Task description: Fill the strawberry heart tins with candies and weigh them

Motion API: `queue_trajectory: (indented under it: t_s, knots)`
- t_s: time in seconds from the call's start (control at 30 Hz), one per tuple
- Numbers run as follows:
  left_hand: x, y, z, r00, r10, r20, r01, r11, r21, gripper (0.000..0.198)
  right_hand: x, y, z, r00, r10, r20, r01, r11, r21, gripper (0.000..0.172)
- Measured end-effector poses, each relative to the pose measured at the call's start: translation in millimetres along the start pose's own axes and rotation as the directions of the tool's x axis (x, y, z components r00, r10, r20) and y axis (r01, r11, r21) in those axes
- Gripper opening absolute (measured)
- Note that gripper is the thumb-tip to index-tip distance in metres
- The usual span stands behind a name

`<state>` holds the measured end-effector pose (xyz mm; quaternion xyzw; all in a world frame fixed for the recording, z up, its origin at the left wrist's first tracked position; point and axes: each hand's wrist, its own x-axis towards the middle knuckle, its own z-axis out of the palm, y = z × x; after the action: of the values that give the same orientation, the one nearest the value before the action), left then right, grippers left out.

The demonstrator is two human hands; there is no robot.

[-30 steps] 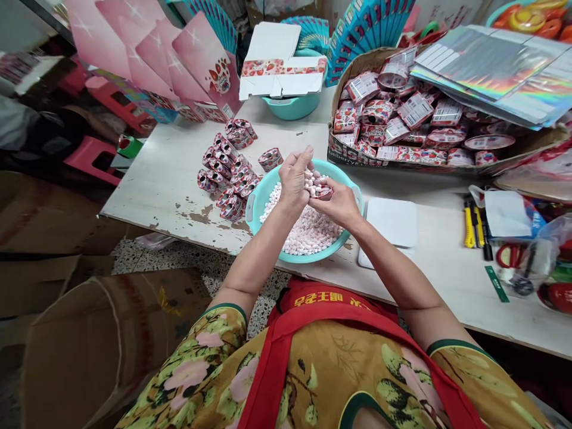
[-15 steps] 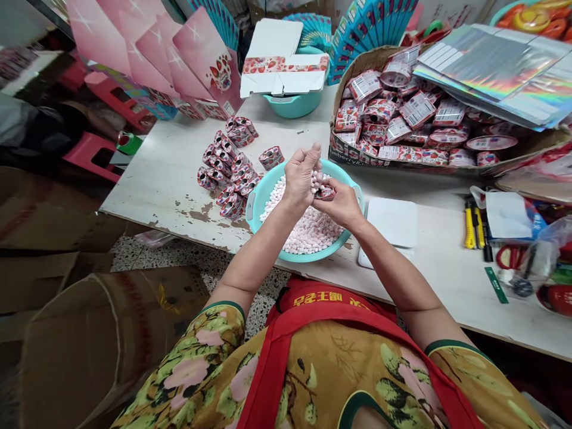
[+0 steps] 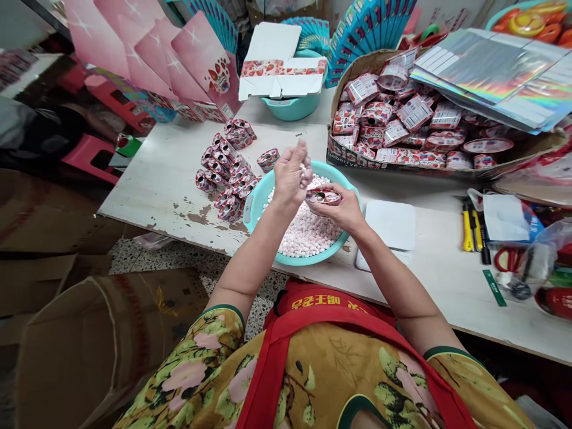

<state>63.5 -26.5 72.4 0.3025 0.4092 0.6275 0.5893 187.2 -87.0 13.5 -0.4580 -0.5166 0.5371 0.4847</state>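
Note:
My left hand [image 3: 289, 174] is cupped over a handful of small pink candies, tilted above the open top of a small strawberry-print tin [image 3: 322, 196]. My right hand [image 3: 342, 208] grips that tin from below. Both hands hover over a teal bowl [image 3: 255, 199] filled with pink and white candies [image 3: 304, 232]. To the left of the bowl lies a cluster of the same small tins [image 3: 227, 173] on the white table [image 3: 161, 179].
A cardboard box [image 3: 402, 119] of tins and lids stands behind the bowl, with holographic sheets [image 3: 491, 71] over it. A white pad [image 3: 393, 223] lies right of the bowl; cutters and scissors [image 3: 473, 223] beyond. A second teal bowl [image 3: 292, 106] holds a flattened carton. Open cardboard boxes [image 3: 111, 345] stand left on the floor.
My left hand has lifted and tipped further over the tin, showing fewer candies. My right hand has turned the tin so its open top shows.

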Motion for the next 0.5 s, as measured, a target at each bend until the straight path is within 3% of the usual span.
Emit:
queue_trajectory:
  t_s: [0.07,0.13,0.17,0.23,0.3,0.37,0.43,0.5]
  knots:
    - [12,2,-20.2,0.997,0.078,-0.028,-0.075,0.993,0.088,0.033,-8,-1,-12,1.000,-0.016,-0.013,0.017,0.998,0.063,0.057]
    - [24,-3,-46.4,0.991,0.128,0.041,-0.134,0.907,0.398,0.032,-21,-1,-34,0.995,-0.048,-0.090,0.055,0.996,0.074,0.056]
    - [29,-8,-59.7,0.985,0.112,0.129,-0.167,0.785,0.597,0.029,-28,0,-48,0.986,-0.062,-0.156,0.072,0.996,0.057,0.056]
    - [35,-23,-81.8,0.941,-0.021,0.338,-0.301,0.409,0.861,0.023,-43,6,-78,0.944,-0.072,-0.323,0.069,0.997,-0.019,0.057]
    - [35,-41,-93.1,0.876,-0.162,0.454,-0.445,0.087,0.891,0.034,-56,16,-108,0.881,-0.070,-0.469,0.008,0.991,-0.132,0.060]
    - [30,-57,-93.2,0.853,-0.223,0.471,-0.499,-0.086,0.862,0.049,-67,30,-132,0.845,-0.056,-0.532,-0.089,0.966,-0.243,0.060]
    - [22,-67,-87.2,0.854,-0.271,0.444,-0.494,-0.153,0.856,0.063,-77,41,-148,0.845,-0.019,-0.534,-0.182,0.930,-0.320,0.059]
    - [12,-70,-81.5,0.846,-0.338,0.413,-0.480,-0.143,0.866,0.071,-82,45,-158,0.865,0.015,-0.502,-0.232,0.898,-0.373,0.060]
